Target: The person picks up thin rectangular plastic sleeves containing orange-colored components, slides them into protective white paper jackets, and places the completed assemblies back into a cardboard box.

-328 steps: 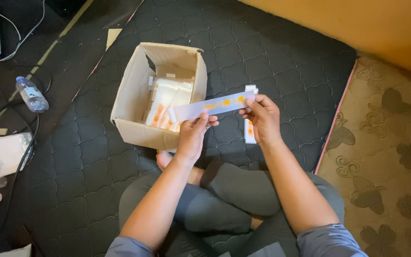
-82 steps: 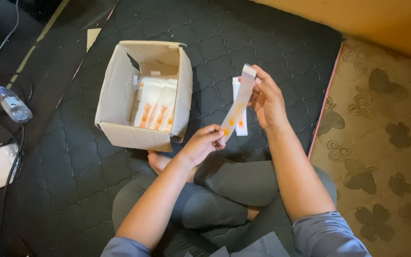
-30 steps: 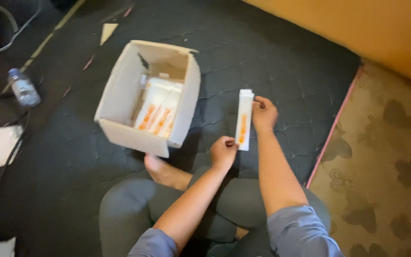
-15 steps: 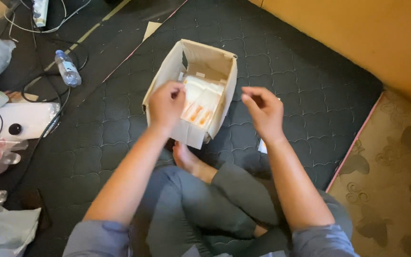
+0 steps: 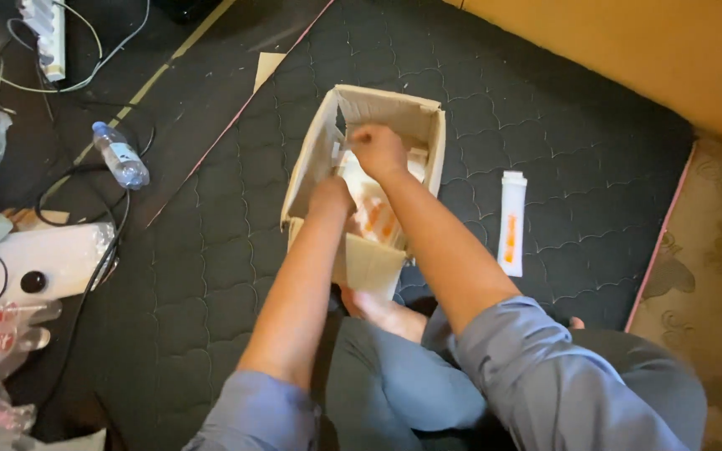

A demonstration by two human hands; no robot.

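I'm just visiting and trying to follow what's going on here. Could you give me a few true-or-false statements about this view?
1. Both hands, left hand and right hand, reach into the cardboard box. True.
2. A white and orange packet lies on the dark mat to the right of the box. True.
3. The water bottle stands inside the box. False: it lies on the floor, far left.
4. The right hand holds the packet on the mat. False: that packet lies untouched.

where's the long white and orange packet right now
In the head view the long white and orange packet lies flat on the dark quilted mat, just right of the cardboard box and clear of both hands.
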